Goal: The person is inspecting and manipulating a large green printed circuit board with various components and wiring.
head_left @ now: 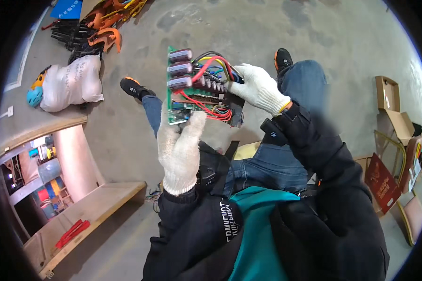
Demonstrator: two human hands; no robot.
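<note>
Raised in front of me is a green circuit board (pixel 170 104) with a row of large brown capacitors (pixel 180 69) along its left side. Thin red wires (pixel 215 114) loop over its lower part, and a dark block sits at its lower right. My left hand (pixel 179 157), in a white knit glove, grips the board's lower left corner, thumb in front. Thick red, yellow, black and blue wires (pixel 217 58) arch from the board's top toward the right. There my right hand (pixel 258 88), also gloved, closes round them at the board's right edge. Its fingertips are partly hidden.
A wooden bench (pixel 96 203) with red-handled pliers (pixel 73 232) stands at lower left. Far left are a stuffed white sack (pixel 75 84), a blue-orange helmet (pixel 35 96) and a pile of orange and black parts (pixel 103 37). Open cardboard boxes (pixel 390 110) and chairs (pixel 411 218) stand right.
</note>
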